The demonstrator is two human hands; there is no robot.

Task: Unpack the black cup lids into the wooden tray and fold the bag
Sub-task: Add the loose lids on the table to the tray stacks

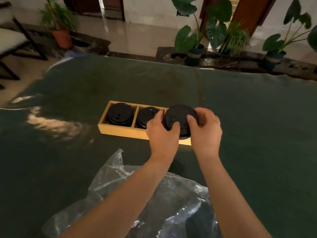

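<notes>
A wooden tray [120, 130] with three compartments lies in the middle of the dark green table. Its left compartment holds a stack of black cup lids [120, 114], and the middle one holds another stack [145, 116]. Both hands grip a third stack of black lids [178, 117] just above the tray's right compartment, which the stack and hands hide. My left hand [161, 133] clasps its left side, and my right hand [205, 129] its right side. The clear plastic bag [171, 194] lies crumpled near the front edge under my forearms. Something dark shows through it.
Potted plants [195, 48] stand on the floor beyond the table's far edge, and another pot [62, 37] is at the far left. A chair [15, 42] stands left of the table. Bare green tabletop [257, 117] stretches right of the tray.
</notes>
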